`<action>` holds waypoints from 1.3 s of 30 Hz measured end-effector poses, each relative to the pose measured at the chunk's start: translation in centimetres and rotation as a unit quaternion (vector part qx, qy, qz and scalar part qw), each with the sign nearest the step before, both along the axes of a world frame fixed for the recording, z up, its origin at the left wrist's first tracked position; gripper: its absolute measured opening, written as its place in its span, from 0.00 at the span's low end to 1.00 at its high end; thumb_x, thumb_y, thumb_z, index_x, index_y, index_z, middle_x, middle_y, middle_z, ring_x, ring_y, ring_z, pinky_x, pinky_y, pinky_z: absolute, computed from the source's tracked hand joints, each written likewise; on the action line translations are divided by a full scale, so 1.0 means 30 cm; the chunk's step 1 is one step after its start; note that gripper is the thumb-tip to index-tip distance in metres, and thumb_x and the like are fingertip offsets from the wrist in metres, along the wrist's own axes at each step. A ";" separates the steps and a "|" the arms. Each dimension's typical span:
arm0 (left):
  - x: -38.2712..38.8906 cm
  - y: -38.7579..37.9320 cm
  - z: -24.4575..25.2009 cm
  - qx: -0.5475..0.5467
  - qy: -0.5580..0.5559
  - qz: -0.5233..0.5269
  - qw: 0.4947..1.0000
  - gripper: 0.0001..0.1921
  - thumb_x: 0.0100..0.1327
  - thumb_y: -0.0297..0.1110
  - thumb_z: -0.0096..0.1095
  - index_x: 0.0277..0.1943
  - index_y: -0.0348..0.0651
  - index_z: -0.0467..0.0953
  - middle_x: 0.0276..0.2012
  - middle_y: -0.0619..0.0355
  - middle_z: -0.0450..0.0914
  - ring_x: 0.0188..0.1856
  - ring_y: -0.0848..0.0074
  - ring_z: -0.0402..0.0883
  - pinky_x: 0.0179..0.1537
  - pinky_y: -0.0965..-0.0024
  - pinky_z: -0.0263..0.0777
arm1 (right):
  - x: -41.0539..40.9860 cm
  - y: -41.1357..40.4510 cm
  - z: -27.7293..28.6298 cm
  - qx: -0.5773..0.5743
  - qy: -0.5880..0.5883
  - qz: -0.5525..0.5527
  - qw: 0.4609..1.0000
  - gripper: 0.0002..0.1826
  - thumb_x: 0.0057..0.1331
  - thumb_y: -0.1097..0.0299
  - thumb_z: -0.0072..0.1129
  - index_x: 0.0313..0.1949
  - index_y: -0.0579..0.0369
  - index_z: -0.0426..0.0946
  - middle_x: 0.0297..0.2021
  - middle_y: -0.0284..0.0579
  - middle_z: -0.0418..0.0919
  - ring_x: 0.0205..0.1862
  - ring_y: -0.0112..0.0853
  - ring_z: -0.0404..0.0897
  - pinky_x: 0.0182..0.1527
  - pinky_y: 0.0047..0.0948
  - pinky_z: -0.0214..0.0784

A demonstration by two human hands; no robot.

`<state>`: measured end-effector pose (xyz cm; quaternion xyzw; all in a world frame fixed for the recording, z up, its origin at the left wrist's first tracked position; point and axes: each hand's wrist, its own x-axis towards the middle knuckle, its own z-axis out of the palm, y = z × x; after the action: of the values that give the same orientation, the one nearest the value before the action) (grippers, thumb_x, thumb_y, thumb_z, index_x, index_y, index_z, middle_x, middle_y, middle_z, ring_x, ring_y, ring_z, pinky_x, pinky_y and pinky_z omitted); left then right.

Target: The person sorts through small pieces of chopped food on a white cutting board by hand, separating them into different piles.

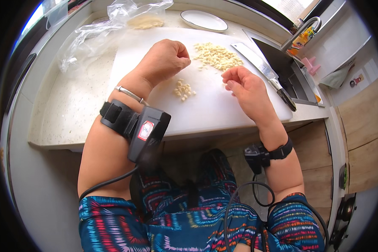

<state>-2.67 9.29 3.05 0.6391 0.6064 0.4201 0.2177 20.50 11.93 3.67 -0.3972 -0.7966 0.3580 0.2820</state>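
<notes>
My left hand [168, 60] hovers above the white cutting board [208, 113], its thumb and forefinger pinched together. Whether something small sits in that pinch is hidden. A small group of cream-coloured kernels [183, 90] lies on the board just below it. Farther back, a larger spread heap of similar pale pieces [219, 56] lies between the hands. At the near right side of this heap is my right hand [247, 89], fingers loosely bent and thumb close to them; I cannot tell whether it holds a piece. A cleaver-like knife [255, 61] rests along the board's right edge, its black handle towards me.
A clear plastic bag [91, 36] spreads over the back left, beside pale yellowish contents [146, 21]. Behind the board stands a white dark-rimmed plate [204, 20]. At the right are a sink [278, 60] and its curved faucet [299, 33]. Cables hang from the wrist-worn devices.
</notes>
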 end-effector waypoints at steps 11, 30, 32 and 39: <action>-0.007 -0.005 0.002 -0.003 0.012 -0.002 1.000 0.06 0.60 0.28 0.63 0.34 0.34 0.80 0.24 0.61 0.78 0.29 0.81 0.72 0.33 0.76 0.69 | -0.131 -0.039 -0.045 0.299 -0.075 0.153 0.939 0.10 0.58 0.68 0.64 0.40 0.51 0.80 0.39 0.49 0.77 0.46 0.45 0.74 0.53 0.37 0.68; 0.016 -0.008 0.004 -0.042 0.012 0.012 0.999 0.06 0.61 0.28 0.63 0.35 0.34 0.80 0.24 0.63 0.77 0.28 0.83 0.71 0.31 0.78 0.68 | 0.006 -0.054 -0.037 0.141 -0.077 0.070 0.985 0.08 0.56 0.70 0.67 0.34 0.57 0.80 0.33 0.40 0.75 0.37 0.29 0.73 0.41 0.26 0.68; 0.016 -0.009 -0.001 -0.040 0.003 0.010 0.999 0.05 0.61 0.28 0.63 0.35 0.34 0.80 0.24 0.63 0.77 0.28 0.83 0.71 0.32 0.77 0.68 | 0.003 -0.055 -0.035 0.134 -0.079 0.080 0.985 0.06 0.56 0.71 0.66 0.33 0.57 0.80 0.33 0.40 0.75 0.37 0.29 0.73 0.41 0.26 0.68; 0.007 -0.002 -0.003 -0.029 0.017 -0.011 0.999 0.05 0.62 0.27 0.63 0.35 0.33 0.80 0.25 0.63 0.77 0.29 0.83 0.72 0.33 0.77 0.69 | 0.068 -0.031 -0.046 0.121 -0.086 0.032 0.988 0.07 0.54 0.66 0.67 0.28 0.52 0.79 0.31 0.45 0.74 0.40 0.41 0.72 0.45 0.37 0.67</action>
<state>-2.46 9.23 2.96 0.6464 0.6146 0.3889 0.2307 22.53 10.99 2.29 -0.3635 -0.8677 0.2325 0.2468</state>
